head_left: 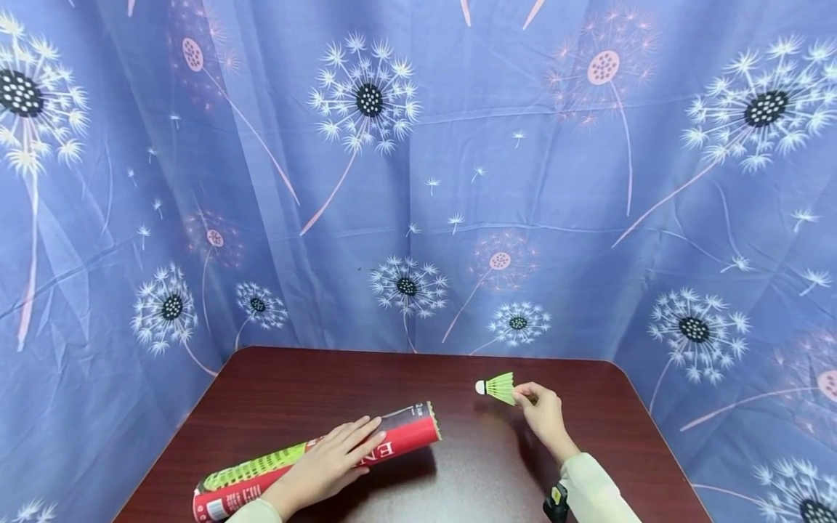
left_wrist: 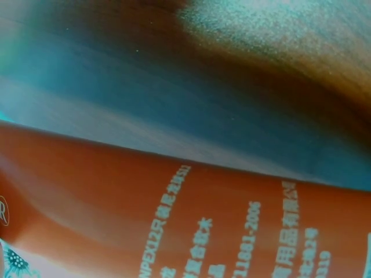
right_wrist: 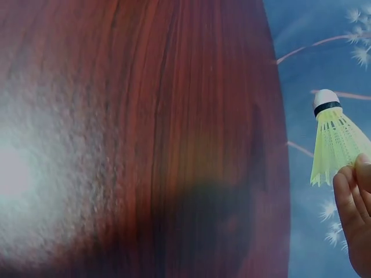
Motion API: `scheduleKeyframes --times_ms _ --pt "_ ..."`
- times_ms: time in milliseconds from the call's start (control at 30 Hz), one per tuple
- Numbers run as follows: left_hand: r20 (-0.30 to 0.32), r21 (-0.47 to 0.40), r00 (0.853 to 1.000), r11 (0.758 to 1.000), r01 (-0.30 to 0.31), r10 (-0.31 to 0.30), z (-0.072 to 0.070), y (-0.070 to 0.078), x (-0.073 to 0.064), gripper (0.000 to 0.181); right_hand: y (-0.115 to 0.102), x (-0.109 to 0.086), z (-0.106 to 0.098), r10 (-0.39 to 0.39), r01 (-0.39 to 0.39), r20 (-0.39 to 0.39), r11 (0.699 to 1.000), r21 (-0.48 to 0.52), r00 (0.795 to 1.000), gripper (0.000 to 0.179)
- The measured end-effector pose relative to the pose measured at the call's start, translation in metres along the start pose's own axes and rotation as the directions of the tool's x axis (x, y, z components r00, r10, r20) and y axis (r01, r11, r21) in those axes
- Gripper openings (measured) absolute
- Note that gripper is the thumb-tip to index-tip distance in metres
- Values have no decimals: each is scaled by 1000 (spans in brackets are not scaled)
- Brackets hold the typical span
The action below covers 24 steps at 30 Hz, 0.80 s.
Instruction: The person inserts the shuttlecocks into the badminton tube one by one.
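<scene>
A red, black and green shuttlecock tube (head_left: 399, 439) lies slantwise over the table's front left, its printed red side (left_wrist: 116, 191) filling the lower left wrist view. My left hand (head_left: 333, 465) holds it from above, fingers across the top and one digit low along the near side. Pale green tips show at the tube's right end. Beyond that end, my right hand (head_left: 543, 418) pinches a yellow-green shuttlecock (head_left: 500, 388) by its skirt edge. The shuttlecock's white cork (right_wrist: 326, 98) with a black band points left, toward the tube side, in the head view. Its skirt spreads toward my fingertips (right_wrist: 348, 174).
The dark red-brown wooden table (head_left: 340, 370) has rounded back corners. A blue curtain (head_left: 458, 181) printed with dandelions stands behind it and along both sides. A black strap device (head_left: 556, 503) sits on my right wrist. Light glares on the table's front middle.
</scene>
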<state>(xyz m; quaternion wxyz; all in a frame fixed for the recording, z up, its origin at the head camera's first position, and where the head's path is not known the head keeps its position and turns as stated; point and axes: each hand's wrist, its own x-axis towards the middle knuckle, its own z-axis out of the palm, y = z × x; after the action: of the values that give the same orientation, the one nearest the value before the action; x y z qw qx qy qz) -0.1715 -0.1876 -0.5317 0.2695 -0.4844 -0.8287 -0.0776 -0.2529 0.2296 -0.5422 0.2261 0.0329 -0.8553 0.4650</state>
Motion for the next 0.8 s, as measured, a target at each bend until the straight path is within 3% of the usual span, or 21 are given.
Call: scheduleKeyframes --times_ms 167,367,533,800 --pt "12 1 1000 1000 13 -13 -1 1 1 73 -11 -6 0 -23 22 21 996 90 1000 7" --pt "44 6 998 999 33 -33 -1 0 1 63 -22 -14 3 -75 68 35 981 182 997 7" --pt "51 -5 998 999 36 -35 -1 1 2 67 -37 -22 7 -132 116 53 965 234 990 8" --pt "9 -14 1000 1000 6 -6 0 1 2 61 -76 -34 6 -156 113 114 941 319 981 9"
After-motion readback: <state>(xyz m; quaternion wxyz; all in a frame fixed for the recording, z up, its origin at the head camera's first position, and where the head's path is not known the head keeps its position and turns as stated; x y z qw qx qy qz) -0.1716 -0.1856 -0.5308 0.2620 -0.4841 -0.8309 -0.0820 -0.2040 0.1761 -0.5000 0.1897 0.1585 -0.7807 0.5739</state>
